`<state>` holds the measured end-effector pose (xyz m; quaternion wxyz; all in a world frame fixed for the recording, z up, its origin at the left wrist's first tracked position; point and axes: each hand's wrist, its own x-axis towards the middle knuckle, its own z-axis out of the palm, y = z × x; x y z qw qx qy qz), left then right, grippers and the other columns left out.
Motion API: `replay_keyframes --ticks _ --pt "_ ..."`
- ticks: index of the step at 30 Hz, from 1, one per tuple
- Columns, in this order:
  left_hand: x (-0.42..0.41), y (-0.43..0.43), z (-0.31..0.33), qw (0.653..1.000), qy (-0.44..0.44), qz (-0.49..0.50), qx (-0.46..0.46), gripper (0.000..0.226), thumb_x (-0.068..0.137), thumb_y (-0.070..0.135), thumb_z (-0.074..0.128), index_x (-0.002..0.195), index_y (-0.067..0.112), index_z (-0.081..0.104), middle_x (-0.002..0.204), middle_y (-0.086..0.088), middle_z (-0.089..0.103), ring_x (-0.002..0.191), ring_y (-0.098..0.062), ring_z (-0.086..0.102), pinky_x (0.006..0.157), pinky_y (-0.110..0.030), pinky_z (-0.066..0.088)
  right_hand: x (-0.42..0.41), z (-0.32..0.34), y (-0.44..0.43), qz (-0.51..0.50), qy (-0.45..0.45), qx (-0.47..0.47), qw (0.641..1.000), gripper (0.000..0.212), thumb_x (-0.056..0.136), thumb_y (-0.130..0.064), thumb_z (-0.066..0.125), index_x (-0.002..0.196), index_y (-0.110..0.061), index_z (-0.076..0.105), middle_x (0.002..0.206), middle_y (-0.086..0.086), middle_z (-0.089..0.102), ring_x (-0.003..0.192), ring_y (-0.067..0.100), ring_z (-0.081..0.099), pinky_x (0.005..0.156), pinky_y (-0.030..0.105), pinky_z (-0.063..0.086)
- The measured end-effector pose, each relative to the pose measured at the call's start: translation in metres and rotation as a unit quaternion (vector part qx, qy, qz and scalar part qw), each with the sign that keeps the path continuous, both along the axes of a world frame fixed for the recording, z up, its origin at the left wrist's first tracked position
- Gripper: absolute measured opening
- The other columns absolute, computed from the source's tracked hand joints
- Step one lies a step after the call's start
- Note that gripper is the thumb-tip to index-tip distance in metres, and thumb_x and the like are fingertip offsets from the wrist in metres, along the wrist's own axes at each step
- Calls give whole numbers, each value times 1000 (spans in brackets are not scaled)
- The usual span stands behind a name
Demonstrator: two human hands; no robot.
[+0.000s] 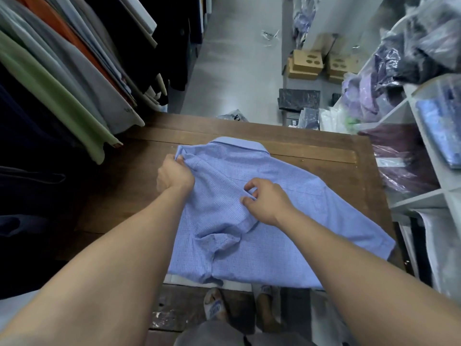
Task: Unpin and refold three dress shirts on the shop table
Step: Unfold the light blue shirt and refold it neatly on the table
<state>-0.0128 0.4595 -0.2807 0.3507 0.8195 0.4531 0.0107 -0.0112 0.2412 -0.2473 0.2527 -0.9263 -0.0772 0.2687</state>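
Observation:
A light blue checked dress shirt (287, 221) lies face down on the brown wooden table (311, 146), its collar at the far edge. Its left side is folded inward over the back, with the short sleeve bunched near the middle. My left hand (174, 177) grips the folded cloth at the shirt's left shoulder. My right hand (264, 202) pinches the edge of the folded panel near the shirt's centre. The right sleeve lies spread toward the table's right edge.
Hanging garments (62, 83) crowd the table's left side. White shelves (424, 136) with bagged shirts stand close on the right. Cardboard boxes (306, 63) and bagged clothes sit on the floor beyond the table. My feet in sandals (214, 308) show below the near edge.

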Motion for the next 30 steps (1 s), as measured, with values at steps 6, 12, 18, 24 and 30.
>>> replay_keyframes --ticks 6,12,18,24,30 --pt "2 -4 2 1000 -4 4 31 30 105 36 42 123 15 54 125 -15 62 115 -39 57 85 -42 43 -6 2 1 18 -13 -44 999 37 98 -42 56 130 -24 58 120 3 66 109 27 61 90 37 51" --pt "-11 -32 -11 948 -106 -153 258 38 86 29 58 117 10 64 114 -17 62 104 -39 53 87 -47 43 -10 0 1 -23 -41 -54 997 17 97 -37 53 106 -26 64 102 -2 69 98 27 63 84 36 51" --pt "-28 -60 -25 967 -4 -215 135 71 100 54 37 158 15 25 166 -12 19 153 -32 9 122 -45 6 -11 2 7 -18 -63 -66 996 16 101 -34 48 101 -24 61 101 3 71 93 30 63 79 37 51" --pt "-13 -42 -27 956 79 -254 121 78 100 62 26 162 19 3 168 -14 -11 154 -30 -15 124 -45 -9 -22 6 8 8 -63 -106 992 29 101 -36 46 126 -22 53 110 7 68 106 32 59 83 36 38" --pt "-6 -48 -23 950 131 -258 114 76 103 56 21 161 14 -3 166 -17 -15 153 -33 -18 123 -48 -11 -20 2 -5 -55 19 -76 995 25 97 -41 52 112 -22 58 112 5 67 103 30 61 88 39 50"
